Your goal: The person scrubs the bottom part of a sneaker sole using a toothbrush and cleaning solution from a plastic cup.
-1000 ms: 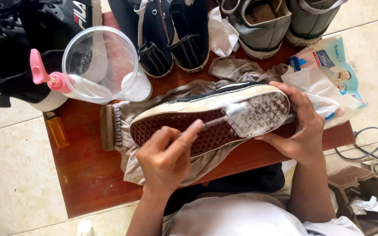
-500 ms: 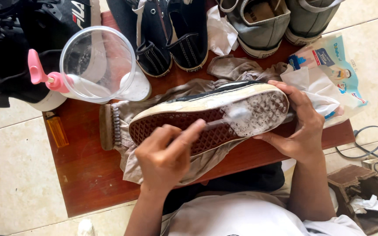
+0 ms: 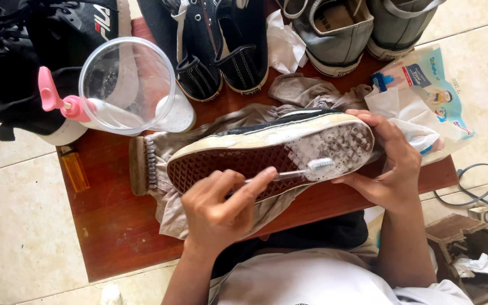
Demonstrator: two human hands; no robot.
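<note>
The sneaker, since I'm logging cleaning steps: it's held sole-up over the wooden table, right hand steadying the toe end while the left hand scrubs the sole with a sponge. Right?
Not quite. The left hand scrubs with a toothbrush, not a sponge, as the head view shows. The right hand does steady the sole-up sneaker over the wooden table.

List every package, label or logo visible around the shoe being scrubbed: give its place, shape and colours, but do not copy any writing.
Wipes packet: far right of the wooden table, beside the right hand; flat soft pouch, pale blue and white with a picture.
Logo on black sneaker: top left; red and white letters.
Insole label in grey shoe: top; dark print, tan lining.
</note>
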